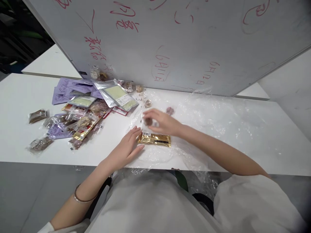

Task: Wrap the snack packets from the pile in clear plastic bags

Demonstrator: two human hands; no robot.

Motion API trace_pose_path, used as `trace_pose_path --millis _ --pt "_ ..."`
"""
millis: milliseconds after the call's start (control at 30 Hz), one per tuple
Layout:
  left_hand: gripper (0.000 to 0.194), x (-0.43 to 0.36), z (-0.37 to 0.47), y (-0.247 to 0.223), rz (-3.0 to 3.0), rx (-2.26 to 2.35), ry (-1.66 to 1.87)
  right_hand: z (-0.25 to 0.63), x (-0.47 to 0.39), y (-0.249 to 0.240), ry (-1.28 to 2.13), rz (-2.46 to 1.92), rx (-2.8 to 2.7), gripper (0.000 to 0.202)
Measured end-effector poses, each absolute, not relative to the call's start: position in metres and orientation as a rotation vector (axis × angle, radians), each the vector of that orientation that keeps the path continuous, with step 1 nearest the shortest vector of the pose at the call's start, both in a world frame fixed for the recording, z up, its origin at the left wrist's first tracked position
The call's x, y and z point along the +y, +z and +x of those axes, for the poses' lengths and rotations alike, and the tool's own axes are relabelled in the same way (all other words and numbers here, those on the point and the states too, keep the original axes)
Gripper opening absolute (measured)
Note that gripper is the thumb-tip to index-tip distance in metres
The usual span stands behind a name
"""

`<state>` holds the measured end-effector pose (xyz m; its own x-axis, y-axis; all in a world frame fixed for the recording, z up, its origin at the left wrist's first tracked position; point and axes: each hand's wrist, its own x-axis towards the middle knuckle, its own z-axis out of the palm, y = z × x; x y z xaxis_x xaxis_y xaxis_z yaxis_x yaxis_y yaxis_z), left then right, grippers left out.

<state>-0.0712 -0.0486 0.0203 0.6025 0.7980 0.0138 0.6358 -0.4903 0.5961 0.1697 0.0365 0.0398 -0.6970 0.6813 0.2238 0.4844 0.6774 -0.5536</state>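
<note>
Right hand point(164, 123) pinching brown lump point(148, 121), left hand point(127, 147) by shiny gold packet point(151, 139)

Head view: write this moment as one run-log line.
Right hand: holds small brown item | left hand: open, at left end of gold packet | packet pile: left on table

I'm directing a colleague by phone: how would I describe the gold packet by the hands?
Below the whiteboard is a white table. Near its front edge, just right of the left hand, a gold packet lies on clear film. Unlike the red-and-gold packet in the heap, it lies apart and shows a black bar.
</note>
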Motion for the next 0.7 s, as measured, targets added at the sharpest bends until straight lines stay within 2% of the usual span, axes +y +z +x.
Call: trace_pose_path --millis 67,167,233,367,400,500,567,700 --pt "0.04 -0.05 -0.088 0.025 2.281 1.009 0.435 0.168 0.019 0.023 0.729 -0.851 -2.576 0.03" --pt "0.024 -0.054 -0.108 0.028 2.334 0.872 0.464 0.183 0.003 0.023 0.656 -0.923 -2.572 0.034" --pt "0.027 -0.06 -0.11 0.029 2.396 0.808 0.477 0.201 -0.013 0.039 0.583 -1.037 -2.515 0.035" --pt "0.046 -0.072 -0.087 0.032 2.509 0.743 0.338 0.224 -0.059 0.061 0.587 -1.093 -2.584 0.026" --pt "0.043 -0.074 -0.077 0.032 2.55 0.737 0.291 0.225 -0.071 0.06 0.575 -1.083 -2.63 0.026" --pt "0.017 -0.076 -0.055 0.032 2.672 0.726 0.194 0.22 -0.096 0.044 0.357 -1.106 -2.73 0.026" --pt "0.018 -0.074 -0.051 0.033 2.658 0.802 0.194 0.218 -0.104 0.034 0.131 -1.177 -2.77 0.022" --pt "0.022 -0.062 -0.065 0.039 2.3 1.107 0.271 0.229 -0.114 0.031 -0.137 -1.513 -2.688 0.039"
